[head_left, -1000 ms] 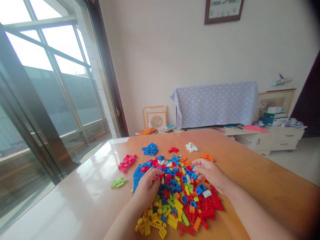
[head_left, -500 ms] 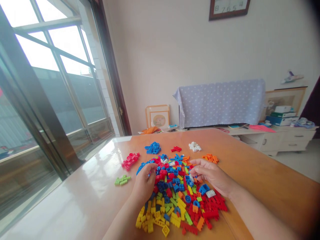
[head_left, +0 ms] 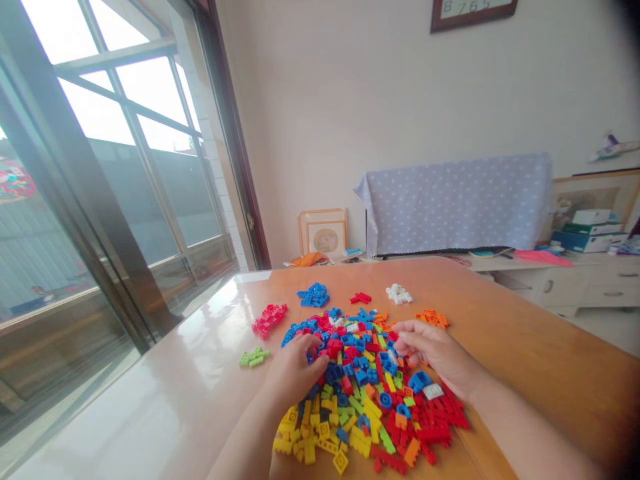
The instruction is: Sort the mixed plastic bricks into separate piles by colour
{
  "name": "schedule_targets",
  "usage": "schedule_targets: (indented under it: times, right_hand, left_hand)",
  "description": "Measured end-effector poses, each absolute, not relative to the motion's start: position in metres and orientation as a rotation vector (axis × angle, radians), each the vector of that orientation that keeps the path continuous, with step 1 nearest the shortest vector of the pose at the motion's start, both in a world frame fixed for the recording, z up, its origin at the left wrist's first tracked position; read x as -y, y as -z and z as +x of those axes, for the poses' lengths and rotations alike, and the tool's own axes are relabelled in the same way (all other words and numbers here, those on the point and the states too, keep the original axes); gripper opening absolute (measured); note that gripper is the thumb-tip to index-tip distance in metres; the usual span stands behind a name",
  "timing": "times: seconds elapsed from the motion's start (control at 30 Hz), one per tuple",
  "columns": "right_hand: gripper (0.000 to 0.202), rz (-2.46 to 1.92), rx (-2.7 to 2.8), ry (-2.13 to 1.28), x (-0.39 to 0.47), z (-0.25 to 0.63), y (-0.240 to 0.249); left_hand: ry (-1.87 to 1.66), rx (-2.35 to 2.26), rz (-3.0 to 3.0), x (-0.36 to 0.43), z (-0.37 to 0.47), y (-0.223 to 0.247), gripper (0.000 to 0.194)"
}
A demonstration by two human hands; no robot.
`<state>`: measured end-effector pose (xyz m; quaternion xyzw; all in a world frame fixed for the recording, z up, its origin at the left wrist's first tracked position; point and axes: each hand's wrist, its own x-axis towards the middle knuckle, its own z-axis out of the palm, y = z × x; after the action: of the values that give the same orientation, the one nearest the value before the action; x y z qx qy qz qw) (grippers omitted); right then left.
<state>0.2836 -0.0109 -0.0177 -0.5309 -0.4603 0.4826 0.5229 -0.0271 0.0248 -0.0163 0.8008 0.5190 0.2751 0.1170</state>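
Observation:
A big mixed pile of plastic building bricks (head_left: 373, 393) spreads over the table in red, blue, yellow, green, orange and white. At the pile's left side my left hand (head_left: 299, 368) rests over blue and red bricks, its thumb apart from its bent fingers. I see no brick in it, though its fingertips are partly hidden. My right hand (head_left: 434, 350) hovers at the right edge, by blue and white bricks, fingers loosely bent and parted, with nothing visible between them. A blue arch-like brick (head_left: 419, 381) and a white brick (head_left: 433, 392) lie below it.
Small one-colour groups ring the pile: light green bricks (head_left: 255, 357), pinkish-red bricks (head_left: 270, 321), blue bricks (head_left: 313, 295), red bricks (head_left: 361, 298), white bricks (head_left: 399, 294) and orange bricks (head_left: 433, 319). The brown table (head_left: 540, 373) has a glossy surface. A cloth-covered object (head_left: 455, 207) stands behind.
The view has turned slightly left, so everything sits further right. My left hand has its thumb stretched out more over the pile. The right hand stays at the pile's right edge.

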Motion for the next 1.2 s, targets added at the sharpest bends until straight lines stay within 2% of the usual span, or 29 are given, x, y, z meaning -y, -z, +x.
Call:
schedule_targets:
  times: [0.1, 0.63, 0.9, 1.2]
  right_hand:
    - [0.043, -1.275, 1.128, -1.154, 0.010, 0.284, 0.020]
    - [0.044, -1.284, 1.113, -1.075, 0.005, 0.292, 0.027]
    - [0.041, -1.298, 1.073, -1.048, 0.001, 0.301, 0.031]
    - [0.040, -1.241, 0.774, -0.713, -0.007, 0.327, 0.027]
  left_hand:
    - [-0.780, -1.444, 2.408, -0.023, -0.023, 0.017, 0.006]
    - [-0.966, -1.274, 2.170, -0.021, -0.018, 0.017, 0.031]
    - [-1.027, -1.375, 2.268, -0.031, -0.024, 0.022, 0.029]
    - [-0.833, -1.290, 2.503, -0.029, -0.017, 0.021, 0.026]
